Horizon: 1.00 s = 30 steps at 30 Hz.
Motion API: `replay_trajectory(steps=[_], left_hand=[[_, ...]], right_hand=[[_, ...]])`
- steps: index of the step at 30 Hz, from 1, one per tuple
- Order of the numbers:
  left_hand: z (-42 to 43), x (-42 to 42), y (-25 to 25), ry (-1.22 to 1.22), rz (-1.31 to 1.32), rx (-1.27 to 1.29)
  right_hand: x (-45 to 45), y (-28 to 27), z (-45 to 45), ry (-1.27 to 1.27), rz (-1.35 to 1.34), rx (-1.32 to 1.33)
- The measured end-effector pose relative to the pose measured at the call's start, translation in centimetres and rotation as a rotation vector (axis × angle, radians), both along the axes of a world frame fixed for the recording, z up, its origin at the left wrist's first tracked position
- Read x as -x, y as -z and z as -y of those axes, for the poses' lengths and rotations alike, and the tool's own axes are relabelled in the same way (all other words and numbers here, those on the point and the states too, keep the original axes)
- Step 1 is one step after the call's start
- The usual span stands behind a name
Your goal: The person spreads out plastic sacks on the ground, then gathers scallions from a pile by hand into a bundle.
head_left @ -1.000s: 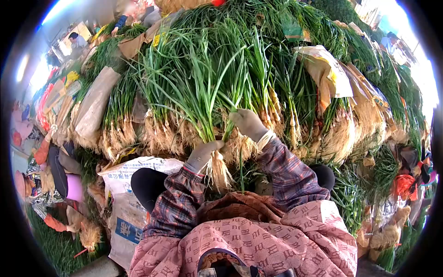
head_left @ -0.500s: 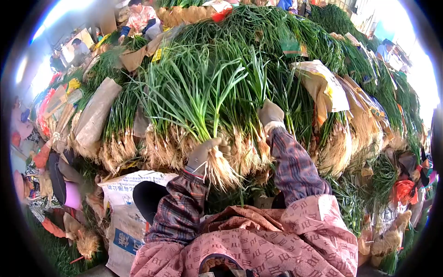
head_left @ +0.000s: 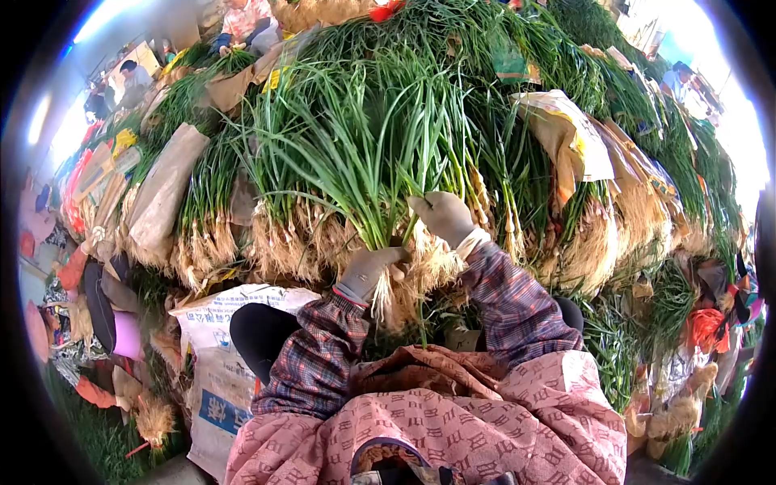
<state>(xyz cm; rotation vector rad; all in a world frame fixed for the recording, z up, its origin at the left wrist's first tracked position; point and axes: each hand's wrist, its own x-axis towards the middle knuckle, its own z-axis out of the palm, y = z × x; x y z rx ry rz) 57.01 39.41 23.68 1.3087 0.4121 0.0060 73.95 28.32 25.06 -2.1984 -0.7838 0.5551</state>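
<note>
My left hand (head_left: 370, 271), in a grey glove, is closed round a bunch of scallions (head_left: 368, 190) just above the roots. The leaves fan upward, and pale roots hang below my fist. To its right, my gloved right hand (head_left: 446, 218) is closed, with thumb and fingertips at the stems on the bunch's right side. Its fingers are partly hidden, but scallion stems run into its grasp. Behind both hands lies a heap of scallions (head_left: 279, 238), roots toward me.
Brown wrapping (head_left: 558, 141) lies over the heap at the right, and a rolled tan sheet (head_left: 170, 186) at the left. A printed white sack (head_left: 222, 388) stands by my left knee. Other people (head_left: 242, 24) sit beyond the heap.
My right hand has come left and down from the heap to beside the bunch, bringing scallions. The bunch looks fuller. My left hand has shifted slightly right and still grips it.
</note>
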Motion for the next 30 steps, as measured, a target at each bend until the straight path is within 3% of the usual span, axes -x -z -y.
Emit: replay_trajectory(steps=[1, 3, 5, 6, 7, 8, 10, 12, 13, 14, 15, 17, 18, 19, 20, 21, 22, 23, 25, 26, 27, 29, 30], left_hand=[[-0.6, 0.1, 0.4, 0.040, -0.037, -0.105], [-2.1, 0.0, 1.2, 0.077, -0.031, -0.108], [-2.7, 0.8, 0.0, 0.032, -0.076, -0.118], [-3.6, 0.9, 1.2, 0.056, -0.026, 0.051], [-4.4, 1.2, 1.1, 0.067, 0.025, 0.021], [-5.7, 1.1, 1.8, 0.139, 0.087, 0.121], [-7.1, 0.7, 2.6, 0.196, 0.185, 0.431], [-7.8, 0.6, 1.8, 0.221, 0.216, 0.461], [-7.7, 0.6, 0.9, 0.233, 0.225, 0.432], [-7.2, 0.4, -0.1, 0.268, 0.255, 0.380], [-6.2, 0.3, -0.2, 0.210, 0.253, 0.458], [-6.0, -0.1, -0.6, 0.185, 0.187, 0.404], [-6.7, -0.5, -1.3, 0.285, 0.279, 0.518], [-7.2, -0.5, -3.1, 0.384, 0.369, 0.630], [-7.7, 0.6, -4.9, 0.237, 0.349, 0.596], [-10.2, 0.5, -4.7, 0.378, 0.412, 0.640], [-10.0, 1.5, -6.1, 0.266, 0.377, 0.630], [-9.6, 2.5, -7.4, 0.155, 0.340, 0.619], [-10.0, 2.2, -6.3, 0.208, 0.329, 0.623], [-9.9, 2.0, -5.5, 0.219, 0.300, 0.659], [-9.5, 1.9, -4.9, 0.235, 0.272, 0.694], [-8.0, 2.1, -3.9, 0.209, 0.231, 0.662], [-7.3, 2.5, -3.8, 0.178, 0.213, 0.686]], right_hand=[[-0.7, 0.4, -0.1, -0.018, -0.194, -0.046], [-2.0, 1.1, 0.7, -0.149, -0.455, -0.492], [-0.3, -3.3, 2.4, 0.107, -0.987, -1.046], [-2.5, -1.7, 3.4, -0.245, -0.967, -1.131], [-4.5, -0.1, 4.3, -0.599, -0.930, -1.202], [-4.6, 1.8, 5.5, -0.650, -0.846, -0.814], [-3.3, 2.9, 7.4, -0.981, -0.437, 0.003], [2.1, -1.0, 9.3, -0.824, 0.038, 0.715], [3.7, -1.9, 8.8, -0.710, 0.248, 0.809], [3.7, -0.9, 8.2, -0.561, 0.180, 0.402], [3.9, -0.2, 6.7, -0.596, 0.274, -0.205], [7.0, 0.1, 2.7, -0.499, -0.033, 0.054], [8.0, 0.3, 1.2, -0.449, -0.182, 0.174], [8.8, 2.4, 0.5, -0.599, -0.009, 0.274], [8.2, 4.0, 0.4, -0.825, -0.033, 0.210], [7.6, 4.4, 0.5, -1.055, -0.055, 0.148], [6.5, 3.3, 0.4, -1.041, -0.120, 0.166], [4.8, 1.8, 0.3, -0.849, -0.225, 0.132], [2.8, 0.4, -1.0, -0.478, -0.639, -0.206], [3.1, 1.2, -2.3, -0.385, -1.086, -0.474], [4.5, -1.0, -3.6, -0.344, -1.268, -0.650], [5.9, 1.0, -7.1, -0.396, -1.289, -0.966], [6.5, 1.5, -8.7, -0.163, -1.340, -1.052]])
